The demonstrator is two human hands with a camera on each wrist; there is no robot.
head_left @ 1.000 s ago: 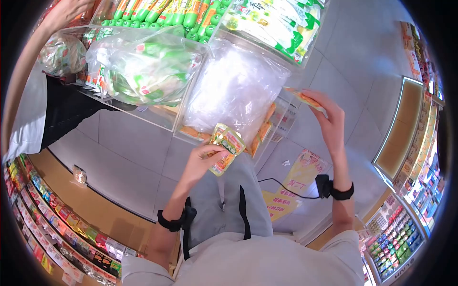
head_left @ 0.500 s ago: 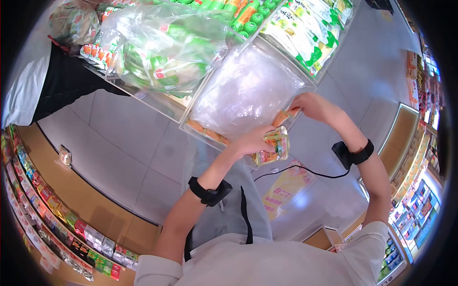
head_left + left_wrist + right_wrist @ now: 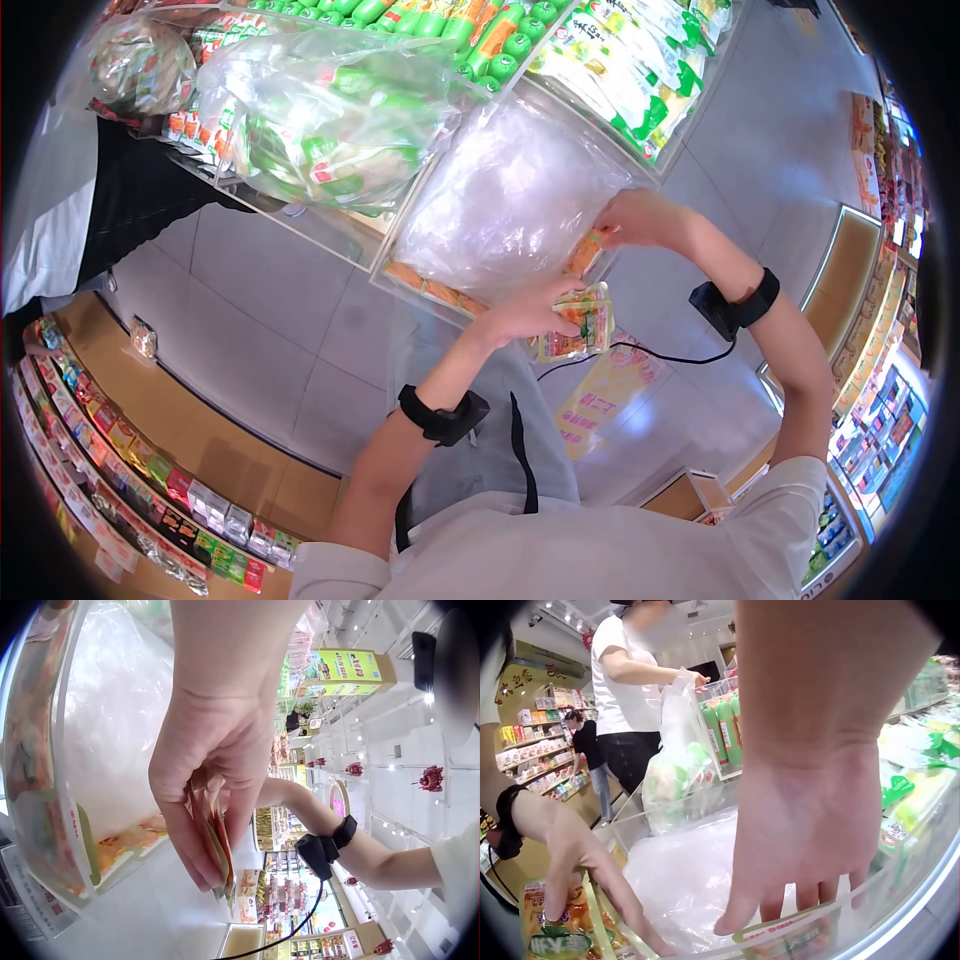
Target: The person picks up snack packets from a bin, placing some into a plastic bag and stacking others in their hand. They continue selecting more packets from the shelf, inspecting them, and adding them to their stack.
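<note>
My left hand (image 3: 528,310) pinches a small stack of snack pouches (image 3: 585,325) between thumb and fingers, just outside the near corner of a clear bin (image 3: 375,275). In the right wrist view the front pouch (image 3: 559,922) is yellow and green with printed writing. My right hand (image 3: 650,218) reaches over the bin's right wall. Its fingers (image 3: 807,896) point straight down behind an upright pouch (image 3: 791,941) at that wall, the thumb beside the pouch's edge. Fingertips are hidden behind the pouch. A large clear plastic bag (image 3: 510,190) fills the bin's middle.
Orange pouches (image 3: 440,288) line the bin's front wall. A bulging bag of green packs (image 3: 340,130) sits to the left, with green-and-white packs (image 3: 620,75) in the bin behind. Another person in black trousers (image 3: 140,200) stands at left. Stocked shelves (image 3: 150,450) curve along the lower left.
My right hand has come in from the right, with its pouch, to the bin's right wall. My left hand has moved right with its pouches, to below the bin's near corner.
</note>
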